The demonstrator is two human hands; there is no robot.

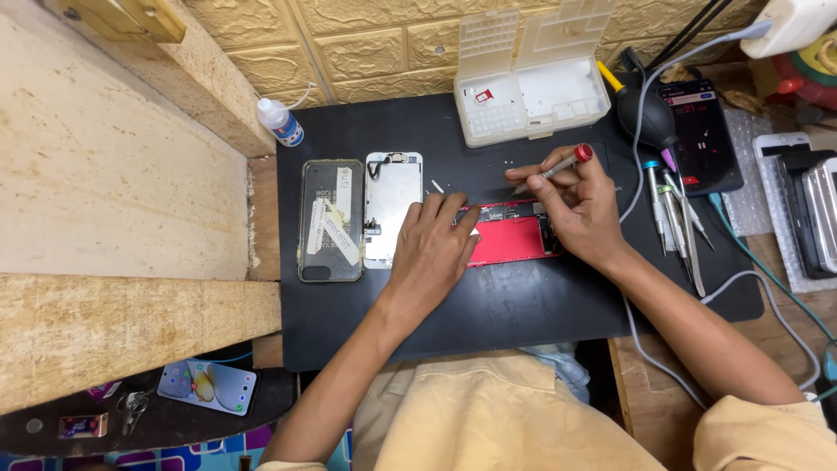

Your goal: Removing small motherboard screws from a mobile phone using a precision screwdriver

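The opened red smartphone body lay flat on the black work mat, long side running left to right, its inner parts facing up; much of it was covered; the slim metal screwdriver with a red cap slanted above it, cap up to the right, tip down-left.

A small glue bottle stands at the corner of the black mat. A clear phone case lies beside a white screen panel. A white parts box sits open near a black air blower.
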